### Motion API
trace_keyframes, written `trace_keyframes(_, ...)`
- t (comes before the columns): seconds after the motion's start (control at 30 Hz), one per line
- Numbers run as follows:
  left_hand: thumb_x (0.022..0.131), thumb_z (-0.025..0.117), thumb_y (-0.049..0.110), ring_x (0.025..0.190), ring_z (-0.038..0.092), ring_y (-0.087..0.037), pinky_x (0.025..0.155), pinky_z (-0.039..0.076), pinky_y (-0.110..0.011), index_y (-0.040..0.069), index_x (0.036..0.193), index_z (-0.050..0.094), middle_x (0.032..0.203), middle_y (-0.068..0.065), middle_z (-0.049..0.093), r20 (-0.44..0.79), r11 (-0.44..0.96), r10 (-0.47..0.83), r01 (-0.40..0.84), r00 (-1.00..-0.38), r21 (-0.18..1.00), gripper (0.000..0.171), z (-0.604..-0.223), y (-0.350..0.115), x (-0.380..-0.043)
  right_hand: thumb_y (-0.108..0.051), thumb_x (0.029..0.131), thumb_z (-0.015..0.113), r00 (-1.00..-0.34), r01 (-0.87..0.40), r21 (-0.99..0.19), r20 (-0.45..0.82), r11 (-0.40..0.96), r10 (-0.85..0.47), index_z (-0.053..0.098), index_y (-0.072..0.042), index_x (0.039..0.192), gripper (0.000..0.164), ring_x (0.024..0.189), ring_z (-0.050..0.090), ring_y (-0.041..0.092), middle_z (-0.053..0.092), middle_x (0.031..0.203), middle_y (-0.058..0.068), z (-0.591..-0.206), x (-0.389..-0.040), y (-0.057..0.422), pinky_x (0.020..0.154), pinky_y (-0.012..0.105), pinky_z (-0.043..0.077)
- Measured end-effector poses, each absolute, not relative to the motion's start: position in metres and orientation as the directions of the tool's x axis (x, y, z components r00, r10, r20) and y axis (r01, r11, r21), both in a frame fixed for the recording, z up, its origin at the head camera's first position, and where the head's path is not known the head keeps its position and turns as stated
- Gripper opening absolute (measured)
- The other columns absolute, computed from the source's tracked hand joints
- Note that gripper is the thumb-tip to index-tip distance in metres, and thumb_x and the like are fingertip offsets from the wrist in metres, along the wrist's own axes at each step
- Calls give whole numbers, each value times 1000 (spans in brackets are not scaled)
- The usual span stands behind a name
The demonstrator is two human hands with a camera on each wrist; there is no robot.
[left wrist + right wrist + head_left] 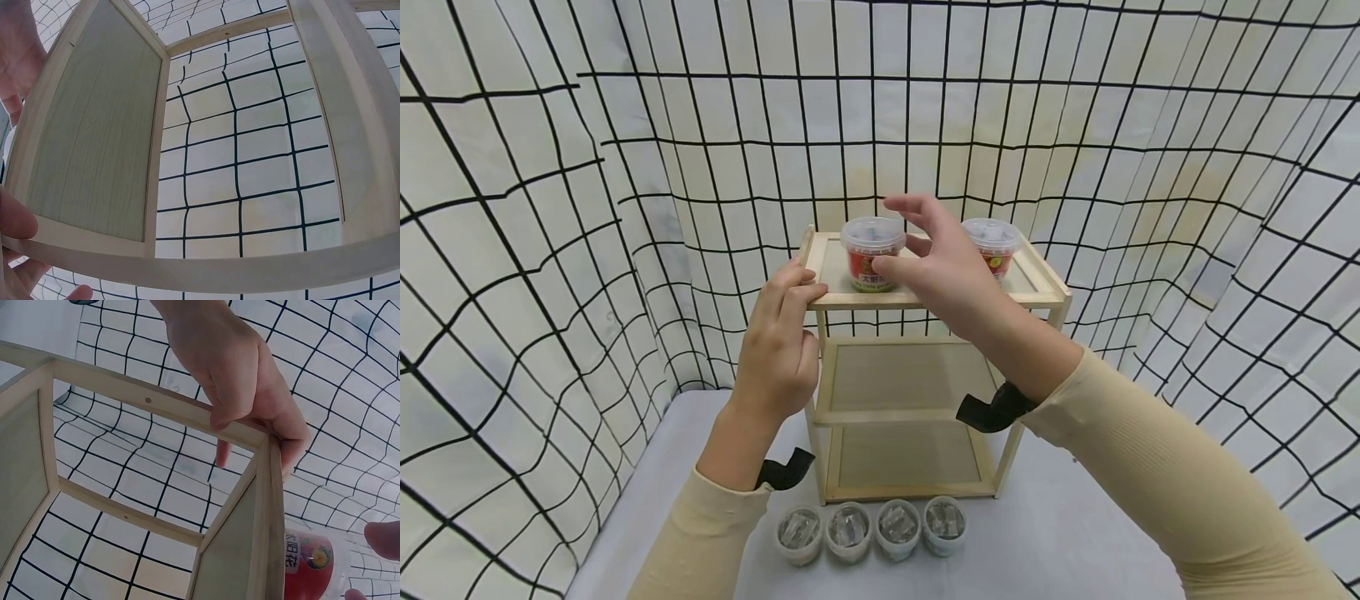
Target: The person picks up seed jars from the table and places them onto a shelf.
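Note:
A small wooden three-tier shelf (pixel 891 415) stands upright on the white surface. My left hand (pixel 778 337) grips its upper left corner, the thumb and fingers wrapped round the frame in the right wrist view. On the top tier is a clear-lidded plastic cup (pixel 872 265) with a red label, which shows a flower in the right wrist view. My right hand (pixel 943 271) is at the right of this cup, thumb and fingers spread apart; a gap shows between a fingertip (pixel 382 540) and the cup's lid. A second lidded cup (pixel 994 246) is partly hidden behind my right hand.
Several lidded cups (pixel 898 529) with grey contents stand in a row in front of the shelf's base. Black wire grid (pixel 880 112) with white sheeting behind it surrounds the sides and back. Black straps (pixel 996 408) hang at both wrists.

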State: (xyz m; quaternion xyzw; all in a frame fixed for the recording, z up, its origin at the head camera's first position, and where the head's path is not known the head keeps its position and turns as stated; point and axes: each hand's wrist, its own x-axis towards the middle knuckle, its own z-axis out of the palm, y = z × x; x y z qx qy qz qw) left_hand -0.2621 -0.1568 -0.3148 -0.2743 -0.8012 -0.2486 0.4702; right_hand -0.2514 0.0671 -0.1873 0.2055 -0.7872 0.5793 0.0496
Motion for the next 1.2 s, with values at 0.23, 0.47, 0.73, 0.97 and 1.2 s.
trace_keyframes(0.23, 86, 38, 1, 153, 47, -34, 129, 39, -45, 0, 133, 59, 147, -17, 54, 891, 725, 201, 673, -408, 145, 51, -317, -157, -263, -7, 96, 75, -907, -373, -903, 305, 213, -291, 47, -25, 156, 69, 163, 36, 32, 31, 177, 0, -189, -243, 72, 123, 49, 47)
trace_keyframes(0.47, 86, 38, 0, 153, 47, -34, 129, 39, -46, -1, 133, 60, 147, -18, 54, 893, 717, 196, 680, -405, 151, 51, -318, -157, -264, -7, 96, 75, -910, -357, -910, 288, 210, -298, 45, -25, 158, 71, 159, 42, 30, 32, 176, 1, -188, -233, 80, 121, 51, 49)
trace_keyframes(0.73, 86, 38, 0, 155, 45, -34, 129, 39, -48, -1, 134, 59, 148, -19, 53, 885, 724, 205, 673, -418, 150, 52, -317, -157, -263, -11, 96, 75, -904, -360, -909, 285, 209, -318, 43, -26, 159, 72, 158, 44, 29, 37, 174, 1, -189, -221, 90, 122, 53, 47)
trace_keyframes(0.97, 85, 37, 0, 156, 44, -32, 129, 40, -48, -2, 134, 59, 149, -20, 53, 889, 724, 200, 673, -411, 148, 54, -318, -157, -263, -6, 96, 73, -893, -364, -917, 296, 160, -338, 44, -20, 158, 70, 156, 47, 23, 42, 171, -1, -193, -212, 100, 122, 52, 49)
trace_keyframes(1.2, 81, 38, -3, 156, 44, -33, 131, 36, -44, -3, 130, 61, 146, -20, 55, 902, 702, 190, 696, -387, 151, 54, -317, -156, -264, 3, 95, 69, -872, -392, -915, 334, 101, -358, 44, -12, 157, 69, 156, 47, 20, 45, 168, 0, -198, -200, 111, 120, 53, 50)
